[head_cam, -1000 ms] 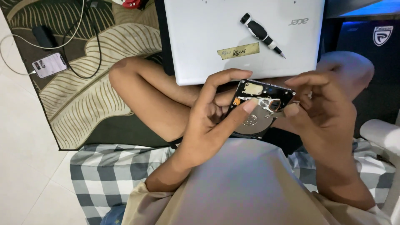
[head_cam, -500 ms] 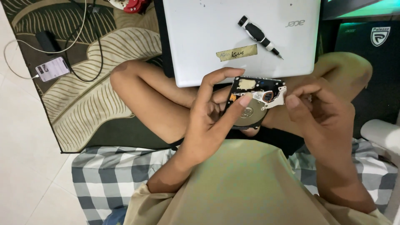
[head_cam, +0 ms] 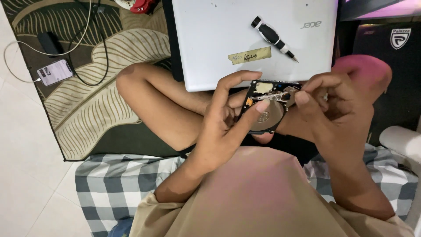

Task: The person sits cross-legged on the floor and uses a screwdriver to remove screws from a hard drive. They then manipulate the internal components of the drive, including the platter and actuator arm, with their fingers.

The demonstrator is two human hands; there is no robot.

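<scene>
Silver platter up, the opened drive [head_cam: 266, 109] sat over our lap, just below the near edge of the white laptop [head_cam: 228, 39]. Our left hand [head_cam: 228, 120] cradled it from the left, fingers spread, one fingertip pressed on the platter. Our right hand [head_cam: 326, 103] met it from the right, fingers pinched at the metal arm [head_cam: 280, 94] by the drive's top right corner. A screwdriver [head_cam: 272, 37] lay on the laptop, well apart.

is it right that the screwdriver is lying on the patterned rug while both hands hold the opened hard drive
Not quite. In the head view the screwdriver lies on the closed white laptop, not on the patterned rug. The rest holds: the left hand and right hand both hold the opened hard drive.
</scene>
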